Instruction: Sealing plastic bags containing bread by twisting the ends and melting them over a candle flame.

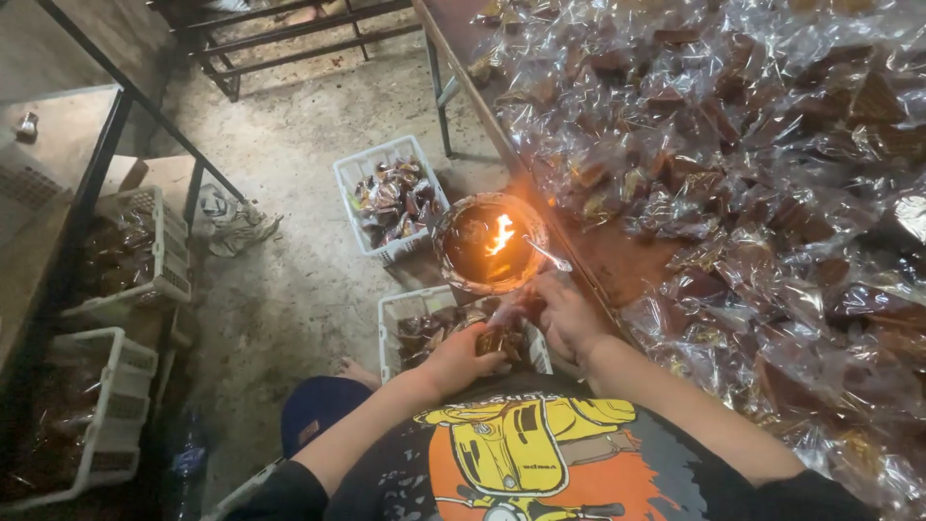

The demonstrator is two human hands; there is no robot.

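My left hand point(461, 359) and my right hand point(562, 314) together hold one small clear packet with a brown sweet inside point(502, 336), just in front of my chest. Right above the hands stands a round tin point(490, 243) with an open flame burning in it, a thin metal rod resting on its rim. Under my hands a white plastic basket point(394, 311) holds several such packets. To the right, the table point(617, 259) is heaped with many clear-wrapped brown sweets point(762, 164).
A second white basket of packets point(390, 206) sits on the concrete floor beyond the tin. More white baskets point(135, 253) stand on a rack at the left. A metal frame point(289, 39) crosses the top. My foot and a plastic bottle point(185, 461) are low left.
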